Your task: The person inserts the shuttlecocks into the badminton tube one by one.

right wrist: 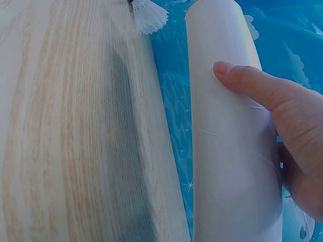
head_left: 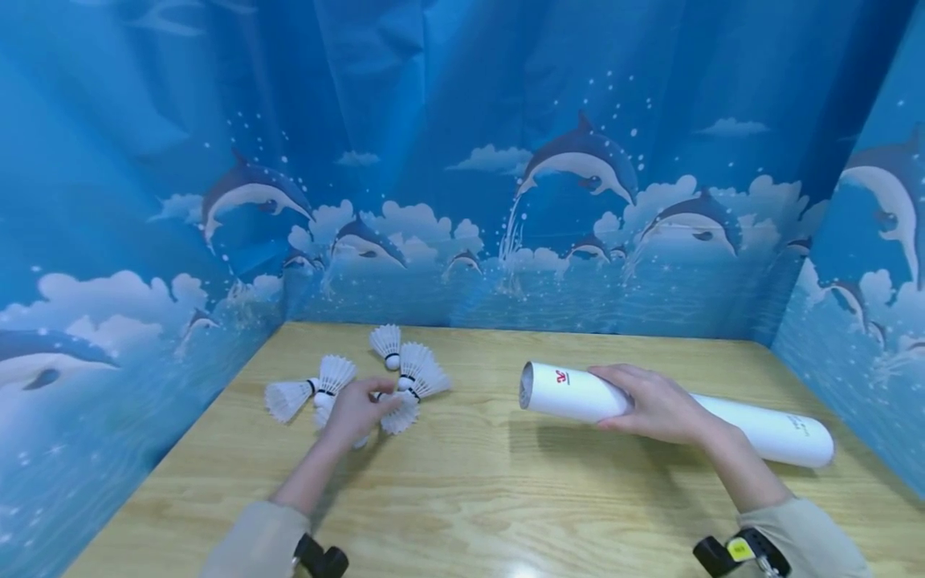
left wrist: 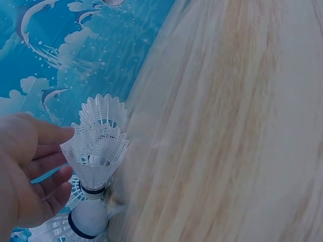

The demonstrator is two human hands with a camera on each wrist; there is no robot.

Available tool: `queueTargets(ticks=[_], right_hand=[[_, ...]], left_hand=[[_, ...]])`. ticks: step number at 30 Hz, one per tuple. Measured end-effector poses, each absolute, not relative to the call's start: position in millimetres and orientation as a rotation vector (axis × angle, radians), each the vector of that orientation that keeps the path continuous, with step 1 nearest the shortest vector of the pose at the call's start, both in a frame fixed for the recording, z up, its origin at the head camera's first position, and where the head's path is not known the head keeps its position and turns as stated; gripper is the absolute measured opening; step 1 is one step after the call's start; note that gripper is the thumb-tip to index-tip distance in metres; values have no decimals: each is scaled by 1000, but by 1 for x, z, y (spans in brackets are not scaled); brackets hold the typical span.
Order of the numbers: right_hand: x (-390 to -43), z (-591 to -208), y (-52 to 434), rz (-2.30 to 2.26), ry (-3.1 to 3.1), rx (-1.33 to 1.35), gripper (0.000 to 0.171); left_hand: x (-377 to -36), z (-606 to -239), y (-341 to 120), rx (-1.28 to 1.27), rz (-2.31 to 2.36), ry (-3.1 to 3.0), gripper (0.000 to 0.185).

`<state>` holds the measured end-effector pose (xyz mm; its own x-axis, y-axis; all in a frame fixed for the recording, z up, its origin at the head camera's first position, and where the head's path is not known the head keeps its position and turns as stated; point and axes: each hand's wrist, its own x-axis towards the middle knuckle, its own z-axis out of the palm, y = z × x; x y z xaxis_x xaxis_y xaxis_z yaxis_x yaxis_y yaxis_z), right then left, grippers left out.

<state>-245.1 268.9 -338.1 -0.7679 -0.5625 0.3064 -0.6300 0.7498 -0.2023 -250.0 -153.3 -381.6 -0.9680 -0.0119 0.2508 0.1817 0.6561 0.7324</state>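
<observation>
The left hand (head_left: 359, 411) lies over a cluster of white shuttlecocks (head_left: 405, 377) on the left part of the wooden table (head_left: 477, 498). In the left wrist view its fingers (left wrist: 48, 151) are loosely bent and their tips touch the feather skirt of one shuttlecock (left wrist: 96, 159), but I cannot tell from the pictures if the hand really pinches it or only touches it. This shuttlecock stands with the skirt up and its cork base with a dark band down, and other shuttlecocks are close behind and below it. In the head view, several shuttlecocks lie spread around the hand, some touching each other, one more to the left and one nearer to the back wall. The right hand (head_left: 654, 404) holds a long white tube (head_left: 578, 395), with the fingers curled over the top of it and the thumb (right wrist: 252, 83) pressed flat on its side. The tube is lifted above the table, nearly level, and throws a shadow on the wood under it. Its open end, with a small red logo beside it, points to the shuttlecocks, and the other end goes to the right. Tube and shuttlecocks are well apart. Blue sheets with printed dolphins (head_left: 578, 160) stand around the table on three sides.
</observation>
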Motion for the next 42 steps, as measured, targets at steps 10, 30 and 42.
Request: queueTargets(ticks=[10,30,42], right_hand=[[-245,-338,269,443,-2737,938,72],[-245,-338,267,435,-2755,933,73],[-244,-338,268,442,-2746,945,72]], left_hand=[[-248,-385,-157,-211,-1138,-2552,19],[-248,-373,-156,-81,-1154,-2590,17],[-245,-369,-154,-98,-1255,-2522,16]])
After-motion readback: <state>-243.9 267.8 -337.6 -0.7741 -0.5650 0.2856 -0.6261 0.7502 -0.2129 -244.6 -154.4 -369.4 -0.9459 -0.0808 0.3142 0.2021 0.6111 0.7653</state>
